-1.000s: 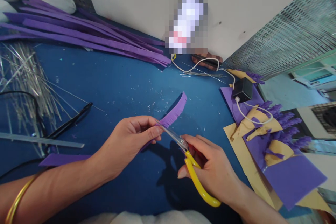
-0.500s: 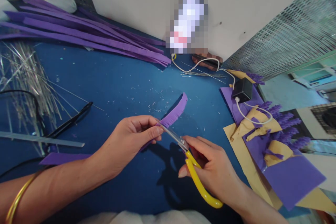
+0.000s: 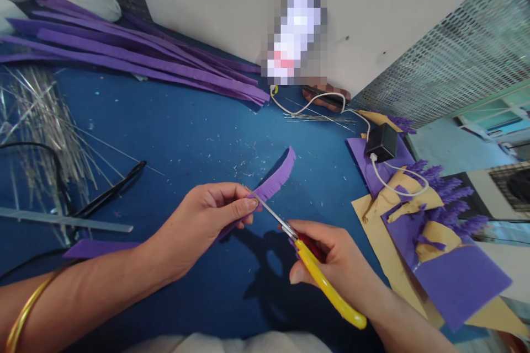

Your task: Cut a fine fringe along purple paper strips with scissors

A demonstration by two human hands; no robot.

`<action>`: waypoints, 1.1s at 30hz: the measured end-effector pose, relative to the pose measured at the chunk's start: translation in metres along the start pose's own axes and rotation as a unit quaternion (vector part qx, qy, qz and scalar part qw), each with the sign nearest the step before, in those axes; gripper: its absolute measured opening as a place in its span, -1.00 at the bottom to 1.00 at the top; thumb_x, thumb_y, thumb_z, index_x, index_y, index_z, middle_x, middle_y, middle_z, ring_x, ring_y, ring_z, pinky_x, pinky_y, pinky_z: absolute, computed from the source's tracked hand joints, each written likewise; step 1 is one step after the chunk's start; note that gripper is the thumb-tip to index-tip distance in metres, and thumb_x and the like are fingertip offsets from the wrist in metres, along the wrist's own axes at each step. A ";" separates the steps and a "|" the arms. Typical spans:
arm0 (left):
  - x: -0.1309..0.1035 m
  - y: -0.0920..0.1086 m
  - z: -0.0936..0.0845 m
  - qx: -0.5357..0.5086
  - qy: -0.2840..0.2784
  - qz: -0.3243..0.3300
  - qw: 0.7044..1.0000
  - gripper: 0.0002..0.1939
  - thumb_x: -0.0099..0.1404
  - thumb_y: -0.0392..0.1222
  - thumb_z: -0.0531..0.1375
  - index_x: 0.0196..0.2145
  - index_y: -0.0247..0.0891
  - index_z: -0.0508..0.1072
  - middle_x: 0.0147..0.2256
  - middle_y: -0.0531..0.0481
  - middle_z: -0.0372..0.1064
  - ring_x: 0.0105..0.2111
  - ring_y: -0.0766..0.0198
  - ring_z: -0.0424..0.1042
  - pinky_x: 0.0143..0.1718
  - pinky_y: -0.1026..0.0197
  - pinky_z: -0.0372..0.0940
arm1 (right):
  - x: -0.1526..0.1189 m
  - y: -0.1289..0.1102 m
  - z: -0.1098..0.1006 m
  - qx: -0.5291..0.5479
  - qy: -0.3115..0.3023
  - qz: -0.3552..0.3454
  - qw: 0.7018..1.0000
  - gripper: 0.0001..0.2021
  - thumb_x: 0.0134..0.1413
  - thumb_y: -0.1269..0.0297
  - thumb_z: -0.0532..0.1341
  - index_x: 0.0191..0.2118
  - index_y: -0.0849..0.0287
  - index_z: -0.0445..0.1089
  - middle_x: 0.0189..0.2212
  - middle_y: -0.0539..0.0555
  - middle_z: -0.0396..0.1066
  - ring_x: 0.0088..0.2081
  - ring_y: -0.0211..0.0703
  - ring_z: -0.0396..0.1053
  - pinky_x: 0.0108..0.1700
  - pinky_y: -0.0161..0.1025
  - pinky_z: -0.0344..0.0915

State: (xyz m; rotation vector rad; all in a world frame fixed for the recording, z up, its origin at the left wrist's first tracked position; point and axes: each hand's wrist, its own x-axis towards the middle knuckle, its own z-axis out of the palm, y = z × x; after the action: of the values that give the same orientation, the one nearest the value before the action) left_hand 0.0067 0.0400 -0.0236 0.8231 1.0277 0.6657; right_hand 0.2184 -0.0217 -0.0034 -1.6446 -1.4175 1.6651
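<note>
Pinched between the thumb and fingers of my left hand point(image 3: 226, 207) is a purple paper strip point(image 3: 275, 177). Its far end curls up to the right, with small cuts making a fringe along one edge; the rest runs back under my left wrist. In my right hand point(image 3: 331, 253) are scissors point(image 3: 327, 276) with yellow handles. Their blades point up and left and reach the strip right beside my left fingertips. Part of the handles is hidden by my right fingers.
Long purple strips point(image 3: 144, 58) lie at the back left, above a heap of thin wires point(image 3: 45, 116). A glue stick point(image 3: 74, 219) is near my left arm. Purple flowers wrapped in tan paper point(image 3: 433, 240), a black adapter point(image 3: 381, 142) and a white cable point(image 3: 314, 100) are at the right.
My right hand and the scissors have shifted slightly right and down, the handles swinging rightward. My left hand and the strip stay nearly in place.
</note>
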 end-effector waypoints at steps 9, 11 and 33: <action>0.001 -0.004 -0.002 -0.007 -0.005 0.010 1.000 -0.81 0.14 -0.07 0.33 -0.51 -0.22 0.56 -0.55 0.09 0.39 -0.53 0.42 0.24 -0.51 0.40 0.09 | 0.000 0.004 -0.003 -0.124 0.064 -0.031 0.990 -0.66 -0.10 0.01 0.44 -0.28 0.15 0.53 -0.35 0.00 0.31 -0.42 -0.23 0.13 -0.36 -0.26 0.14; 0.002 -0.003 -0.002 -0.004 -0.004 0.005 1.000 -0.80 0.14 -0.07 0.33 -0.52 -0.22 0.55 -0.56 0.09 0.38 -0.54 0.42 0.23 -0.52 0.40 0.08 | 0.000 0.005 -0.003 -0.139 0.071 -0.042 0.987 -0.65 -0.08 -0.01 0.43 -0.24 0.12 0.55 -0.34 0.01 0.34 -0.41 -0.21 0.17 -0.34 -0.25 0.17; 0.002 -0.003 0.000 -0.028 0.046 0.035 0.998 -0.89 0.07 -0.16 0.37 -0.52 -0.23 0.58 -0.55 0.08 0.44 -0.50 0.39 0.32 -0.45 0.38 0.21 | -0.003 0.005 -0.004 -0.191 0.095 -0.063 0.975 -0.48 -0.08 0.04 0.46 0.04 0.01 0.48 -0.36 -0.02 0.33 -0.41 -0.20 0.27 -0.41 -0.29 0.24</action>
State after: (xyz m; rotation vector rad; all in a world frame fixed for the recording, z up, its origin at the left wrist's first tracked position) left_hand 0.0076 0.0404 -0.0271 0.7895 1.0615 0.7943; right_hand 0.2248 -0.0246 -0.0050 -1.8117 -1.7809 1.1806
